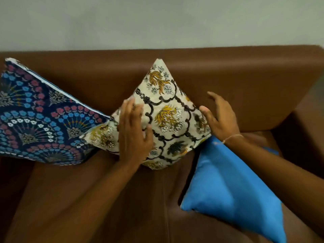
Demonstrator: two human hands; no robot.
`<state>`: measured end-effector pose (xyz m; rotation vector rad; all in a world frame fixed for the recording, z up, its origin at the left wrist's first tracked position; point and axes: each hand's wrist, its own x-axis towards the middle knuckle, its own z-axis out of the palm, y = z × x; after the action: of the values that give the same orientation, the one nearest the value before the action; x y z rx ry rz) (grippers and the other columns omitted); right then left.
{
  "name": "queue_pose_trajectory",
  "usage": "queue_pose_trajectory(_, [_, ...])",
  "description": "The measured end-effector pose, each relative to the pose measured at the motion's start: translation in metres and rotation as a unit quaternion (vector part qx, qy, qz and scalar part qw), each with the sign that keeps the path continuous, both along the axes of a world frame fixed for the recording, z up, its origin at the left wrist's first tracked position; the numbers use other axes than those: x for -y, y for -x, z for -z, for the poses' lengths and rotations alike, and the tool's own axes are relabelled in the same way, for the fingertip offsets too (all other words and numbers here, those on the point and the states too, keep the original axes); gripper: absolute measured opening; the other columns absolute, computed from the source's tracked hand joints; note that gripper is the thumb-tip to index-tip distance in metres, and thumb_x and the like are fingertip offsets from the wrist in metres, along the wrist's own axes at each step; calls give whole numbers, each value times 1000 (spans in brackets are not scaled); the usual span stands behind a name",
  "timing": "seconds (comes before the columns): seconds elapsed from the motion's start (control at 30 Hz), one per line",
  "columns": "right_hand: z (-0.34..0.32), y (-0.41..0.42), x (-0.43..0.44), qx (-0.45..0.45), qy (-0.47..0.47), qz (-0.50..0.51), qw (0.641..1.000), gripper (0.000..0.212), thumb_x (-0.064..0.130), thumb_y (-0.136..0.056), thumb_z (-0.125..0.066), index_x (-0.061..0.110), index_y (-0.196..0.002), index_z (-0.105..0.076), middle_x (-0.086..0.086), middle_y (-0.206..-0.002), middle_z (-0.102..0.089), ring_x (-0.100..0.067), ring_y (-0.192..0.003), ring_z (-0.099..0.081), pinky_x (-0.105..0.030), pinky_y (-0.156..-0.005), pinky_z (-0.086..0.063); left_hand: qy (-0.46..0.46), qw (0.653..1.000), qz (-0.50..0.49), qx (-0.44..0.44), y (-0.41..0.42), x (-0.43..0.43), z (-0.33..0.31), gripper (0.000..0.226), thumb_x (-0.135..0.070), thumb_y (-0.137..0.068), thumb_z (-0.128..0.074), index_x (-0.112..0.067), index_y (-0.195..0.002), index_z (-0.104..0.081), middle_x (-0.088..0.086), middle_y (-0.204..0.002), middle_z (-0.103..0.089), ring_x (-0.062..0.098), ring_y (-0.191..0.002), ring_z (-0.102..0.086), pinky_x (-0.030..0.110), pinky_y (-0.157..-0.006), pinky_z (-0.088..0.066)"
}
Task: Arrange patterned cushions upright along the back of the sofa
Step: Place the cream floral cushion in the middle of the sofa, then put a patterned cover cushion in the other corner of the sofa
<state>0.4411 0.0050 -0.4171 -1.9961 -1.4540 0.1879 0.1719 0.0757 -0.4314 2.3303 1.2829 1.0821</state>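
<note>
A cream cushion (pixel 166 116) with yellow flowers and black scrollwork stands on one corner against the brown sofa back (pixel 228 76), its top corner pointing up. My left hand (pixel 135 132) lies flat on its left face, fingers spread. My right hand (pixel 219 116) hovers open at its right corner, thumb close to the fabric. To the left, a dark blue cushion (pixel 35 116) with blue and pink floral fans leans against the sofa back, touching the cream one. A plain blue cushion (pixel 228 190) lies on the seat at the right, under my right forearm.
The brown leather seat (pixel 122 207) stretches in front of the cushions. The sofa's right armrest (pixel 301 137) rises beside the blue cushion. A pale grey wall (pixel 157 21) stands behind the sofa back.
</note>
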Motion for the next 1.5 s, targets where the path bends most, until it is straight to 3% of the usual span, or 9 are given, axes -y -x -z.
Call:
queue_pose_trajectory(0.27, [39, -144, 212, 220, 132, -143, 956, 57, 3, -80, -45, 5, -136, -52, -18, -136, -56, -41, -126, -51, -50, -112, -31, 50, 947, 259, -185, -62, 240, 82, 92, -44, -81, -63, -20, -158, -19, 7, -168, -15, 32, -155, -12, 49, -121, -18])
queue_pose_trajectory(0.43, [117, -200, 312, 339, 274, -214, 874, 98, 2, -52, -58, 7, -148, -39, -20, -153, -39, -41, -140, -36, -53, -113, -20, 129, 878, 263, -378, -95, 283, 144, 123, -63, -56, -71, -8, -156, -25, 17, -163, -26, 37, -153, -10, 52, -114, -20])
queue_pose_trajectory(0.6, [180, -202, 330, 360, 231, -214, 878, 85, 10, -74, -50, 8, -154, -20, -25, -159, -22, -46, -146, -16, -59, -114, -19, 157, 874, 201, -414, -114, 281, 184, 135, -58, -48, -80, -3, -155, -19, 21, -164, -18, 41, -151, -13, 56, -117, -17])
queue_pose_trajectory(0.77, [211, -179, 294, 313, 130, -157, 928, 55, 6, -95, -36, 5, -149, -27, -22, -154, -32, -38, -149, -10, -60, -111, -25, 145, 903, 112, -389, -131, 285, 209, 117, -70, -66, -61, 2, -151, -27, 24, -160, -27, 42, -149, -20, 57, -120, -14])
queue_pose_trajectory(0.97, [211, -190, 289, 271, 91, -189, 940, 50, 4, -87, -50, 10, -137, -56, -9, -146, -51, -36, -135, -45, -52, -110, -26, 138, 919, 21, -369, -155, 287, 207, 84, -15, -64, -72, -6, -144, -48, 9, -157, -37, 32, -149, -31, 54, -119, -15])
queue_pose_trajectory(1.1, [173, -202, 279, 163, 83, -204, 962, 52, 13, -75, -82, 11, -125, -66, -5, -135, -62, -30, -130, -53, -47, -108, -34, 125, 956, 38, -261, -155, 281, 179, 72, -22, -62, -53, -5, -131, -63, 10, -140, -59, 0, -152, 2, 42, -117, -11])
queue_pose_trajectory(1.3, [78, -239, 270, 52, 71, -180, 980, 53, 12, -75, -75, 13, -126, -63, -3, -129, -66, -18, -128, -53, -36, -112, -32, 138, 960, 88, -229, -164, 255, 90, 64, -38, -72, -46, -6, -125, -63, 16, -120, -72, 24, -121, -56, 15, -114, -18])
queue_pose_trajectory(1.4, [22, -261, 254, 5, 27, -149, 988, 42, 15, -82, -65, 11, -124, -60, -10, -119, -67, -32, -115, -62, -33, -108, -39, 257, 956, 46, -133, -192, 226, 38, 51, -40, -75, -60, -12, -117, -69, 10, -107, -76, 33, -98, -71, 35, -92, -52])
queue_pose_trajectory(1.5, [-17, -288, 230, -4, -24, -114, 993, 48, 53, -96, -47, 11, -111, -64, 1, -102, -67, -10, -92, -61, -15, -84, -43, 287, 950, 95, -75, -235, 181, -3, 43, -53, -79, -65, -21, -108, -71, -2, -87, -75, 23, -79, -72, 41, -68, -60])
